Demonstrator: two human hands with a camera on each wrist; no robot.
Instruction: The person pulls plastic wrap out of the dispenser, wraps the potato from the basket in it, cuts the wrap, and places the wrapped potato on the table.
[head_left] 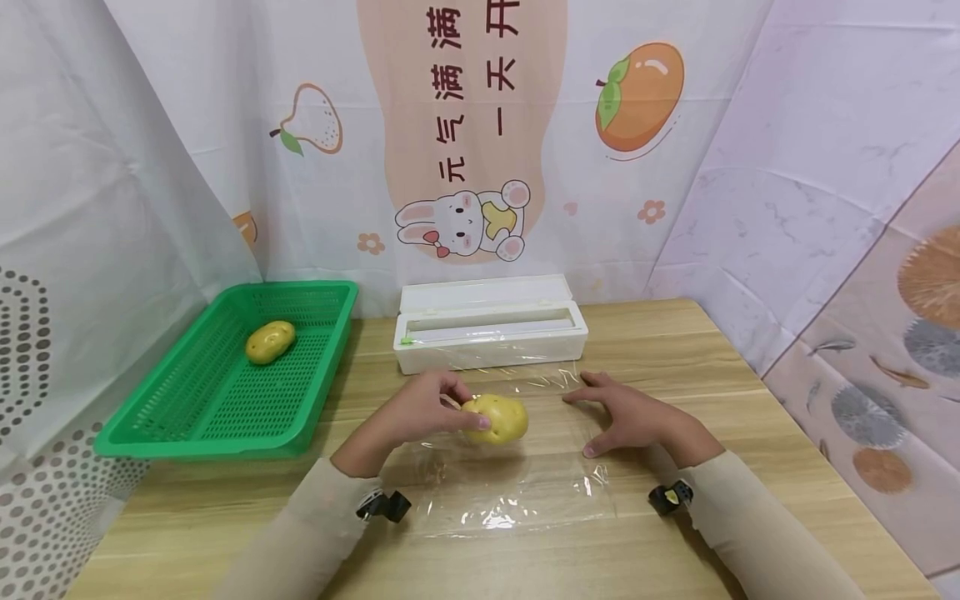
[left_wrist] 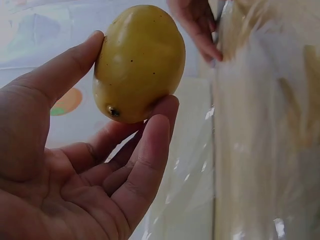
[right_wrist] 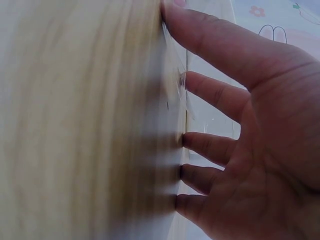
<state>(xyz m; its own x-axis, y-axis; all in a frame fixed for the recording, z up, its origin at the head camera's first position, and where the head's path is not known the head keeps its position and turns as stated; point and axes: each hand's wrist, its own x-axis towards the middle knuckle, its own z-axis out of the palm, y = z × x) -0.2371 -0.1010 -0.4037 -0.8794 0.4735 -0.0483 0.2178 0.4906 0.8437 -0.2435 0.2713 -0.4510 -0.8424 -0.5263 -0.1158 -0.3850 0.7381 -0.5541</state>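
Note:
A yellow potato [head_left: 504, 419] is gripped between the thumb and fingers of my left hand [head_left: 427, 410], raised above a sheet of clear cling film [head_left: 517, 504]. In the left wrist view the potato [left_wrist: 140, 62] shows smooth skin with small dark specks and one dark eye. My right hand [head_left: 630, 414] is spread at the film's right side. Its fingertips [right_wrist: 186, 140] touch down at the tabletop in the right wrist view, by the film's edge. The film runs out from a white dispenser box [head_left: 491, 352] whose lid stands up at the back.
To the left stands a green plastic basket [head_left: 311, 417] with another potato [head_left: 270, 342] in it. A green slider [head_left: 407, 340] sits on the dispenser's front edge. Printed curtains [head_left: 322, 200] enclose the wooden table [head_left: 660, 333] at the back and sides.

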